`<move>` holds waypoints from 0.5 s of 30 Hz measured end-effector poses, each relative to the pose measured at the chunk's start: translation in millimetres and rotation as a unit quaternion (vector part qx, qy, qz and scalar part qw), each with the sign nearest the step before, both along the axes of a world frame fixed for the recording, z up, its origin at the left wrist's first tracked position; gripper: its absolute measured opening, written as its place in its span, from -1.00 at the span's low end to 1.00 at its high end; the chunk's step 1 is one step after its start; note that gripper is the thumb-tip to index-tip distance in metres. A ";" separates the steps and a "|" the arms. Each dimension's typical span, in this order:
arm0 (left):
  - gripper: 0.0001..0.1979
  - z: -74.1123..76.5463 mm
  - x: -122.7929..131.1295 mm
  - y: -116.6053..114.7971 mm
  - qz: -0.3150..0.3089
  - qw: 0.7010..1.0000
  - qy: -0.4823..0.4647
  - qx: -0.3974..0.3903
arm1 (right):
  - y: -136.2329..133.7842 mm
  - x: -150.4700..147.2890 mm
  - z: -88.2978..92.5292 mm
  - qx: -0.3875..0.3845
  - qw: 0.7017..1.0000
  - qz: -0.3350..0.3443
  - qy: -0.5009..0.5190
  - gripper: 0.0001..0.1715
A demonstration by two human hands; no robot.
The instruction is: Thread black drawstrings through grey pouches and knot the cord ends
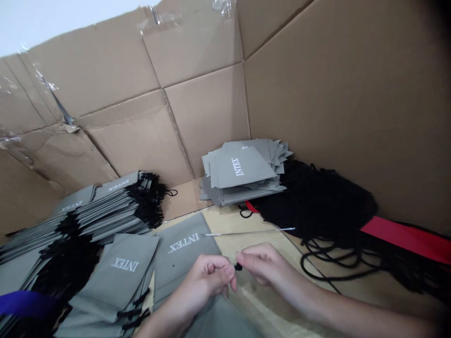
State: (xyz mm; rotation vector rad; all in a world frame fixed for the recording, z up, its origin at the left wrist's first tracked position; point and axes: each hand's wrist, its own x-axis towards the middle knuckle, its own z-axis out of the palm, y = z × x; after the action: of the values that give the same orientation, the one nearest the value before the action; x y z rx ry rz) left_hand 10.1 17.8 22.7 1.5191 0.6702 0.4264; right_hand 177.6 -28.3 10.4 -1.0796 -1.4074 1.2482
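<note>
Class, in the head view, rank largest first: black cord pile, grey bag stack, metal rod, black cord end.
1. black cord pile
2. grey bag stack
3. metal rod, about as long as the stack but far thinner
4. black cord end

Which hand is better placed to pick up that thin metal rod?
Probably the right hand: it sits slightly closer to the metal rod, just below its middle, while the left hand sits lower, nearer the rod's tip. Both are pinching the black cord end.
</note>
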 end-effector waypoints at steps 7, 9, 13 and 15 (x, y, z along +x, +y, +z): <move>-0.62 3.6 -1.2 -4.2 0.008 0.997 -0.006 -0.081 | 1.2 11.4 -1.0 0.245 0.908 0.031 -0.338 -0.75; -0.60 3.5 -1.7 -4.2 -0.020 0.996 -0.010 -0.084 | 0.7 9.3 -1.7 0.238 0.914 0.071 -0.321 -0.75; -0.53 1.7 -5.4 -3.0 -0.073 0.995 -0.031 -0.059 | -2.8 -1.8 -2.9 0.159 0.958 0.110 -0.211 -0.74; -0.52 1.9 -7.7 -4.2 -0.058 0.997 -0.049 -0.034 | -5.8 -6.8 -2.9 0.156 0.971 0.088 -0.158 -0.70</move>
State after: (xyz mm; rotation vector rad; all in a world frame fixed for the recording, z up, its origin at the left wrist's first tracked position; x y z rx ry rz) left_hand 2.4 13.6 24.6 1.4549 0.5121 0.3821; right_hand 170.9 -34.2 7.6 -0.9799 -1.9060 0.9571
